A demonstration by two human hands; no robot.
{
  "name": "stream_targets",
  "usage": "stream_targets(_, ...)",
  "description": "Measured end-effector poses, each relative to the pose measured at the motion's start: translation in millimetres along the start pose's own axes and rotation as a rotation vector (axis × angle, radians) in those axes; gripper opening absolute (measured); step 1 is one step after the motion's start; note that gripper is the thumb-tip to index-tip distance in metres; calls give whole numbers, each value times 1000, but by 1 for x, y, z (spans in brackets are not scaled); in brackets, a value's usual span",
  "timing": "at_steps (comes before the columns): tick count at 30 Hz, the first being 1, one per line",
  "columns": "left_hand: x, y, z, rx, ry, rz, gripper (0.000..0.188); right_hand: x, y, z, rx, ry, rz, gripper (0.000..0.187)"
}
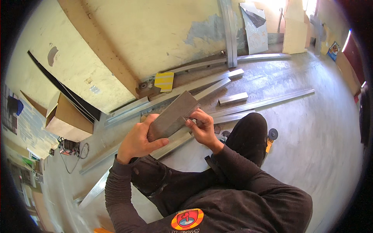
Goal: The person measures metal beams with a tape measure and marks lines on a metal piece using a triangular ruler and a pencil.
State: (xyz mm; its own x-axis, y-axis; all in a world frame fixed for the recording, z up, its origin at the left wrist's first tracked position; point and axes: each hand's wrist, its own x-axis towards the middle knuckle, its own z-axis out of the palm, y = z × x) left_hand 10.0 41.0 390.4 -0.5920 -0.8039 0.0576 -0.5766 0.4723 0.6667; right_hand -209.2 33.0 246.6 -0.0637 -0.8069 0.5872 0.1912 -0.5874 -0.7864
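Note:
A short grey rectangular metal piece is held up in front of my lap, tilted with its far end to the right. My left hand grips its near left end, thumb along the lower edge and fingers around the far side. At the right edge of the piece, my right hand is closed, thumb and fingers pinched together. A thin sliver shows at those fingertips against the metal. What it is cannot be made out.
Long metal profiles and a short channel offcut lie on the floor ahead. An angle grinder rests right of my knee. A cardboard box and a cabled tool stand left. A yellow striped sheet leans by the wall.

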Motion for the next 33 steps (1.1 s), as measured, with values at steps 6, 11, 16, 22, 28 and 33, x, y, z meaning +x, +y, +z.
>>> stream_targets(6,-4,-9,1,50,16,-25,72,2,-3,4,38,11,-15,7)
stream_targets(11,-3,4,-2,72,-32,-111,71,-2,-10,0,0,4,6,7)
stream_targets(16,-3,1,0,65,-6,-47,71,-2,0,1,36,-8,-8,8)
stream_targets(22,-3,0,2,53,2,-55,69,-1,-6,1,32,-5,-17,7)
stream_targets(28,-3,-7,4,28,15,-56,67,-1,-9,1,60,1,-27,6)
stream_targets(33,-4,-7,-2,89,-28,-103,70,-9,-14,-4,-108,443,-17,8)
